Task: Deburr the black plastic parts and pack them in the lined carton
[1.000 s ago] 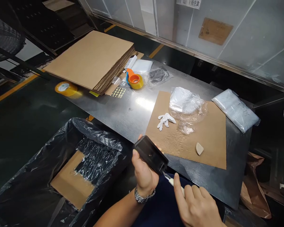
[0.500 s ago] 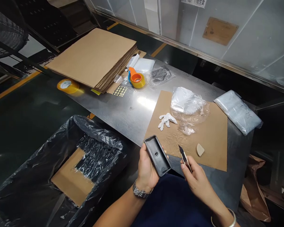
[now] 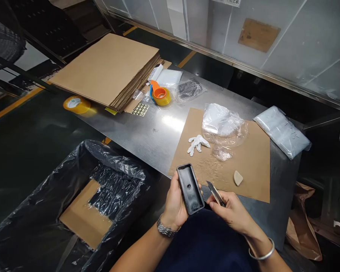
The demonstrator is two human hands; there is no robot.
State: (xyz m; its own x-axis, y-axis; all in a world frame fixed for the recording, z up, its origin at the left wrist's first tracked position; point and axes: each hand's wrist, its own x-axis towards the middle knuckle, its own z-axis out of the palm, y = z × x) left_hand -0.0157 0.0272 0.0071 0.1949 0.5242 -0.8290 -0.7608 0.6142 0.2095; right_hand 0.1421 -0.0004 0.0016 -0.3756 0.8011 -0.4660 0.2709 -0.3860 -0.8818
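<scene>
My left hand point(image 3: 174, 204) grips a black plastic tray-shaped part point(image 3: 190, 188), hollow side up, over the near edge of the steel table point(image 3: 147, 132). My right hand point(image 3: 232, 211) is closed on a small utility knife point(image 3: 214, 192) whose blade points up and left, close to the part's right edge. A watch is on my left wrist and a bangle on my right.
A cardboard sheet point(image 3: 252, 166) on the table carries a white glove point(image 3: 197, 143), clear plastic bags point(image 3: 222, 124) and a small beige piece point(image 3: 238, 177). A stack of flat cartons point(image 3: 107, 70), orange tape dispenser point(image 3: 160, 94), yellow tape roll point(image 3: 76, 104). A black-lined box point(image 3: 73, 204) stands at left.
The black part has been turned hollow side up. My right hand lifted the knife away from under it, then brought it back near the part's right edge.
</scene>
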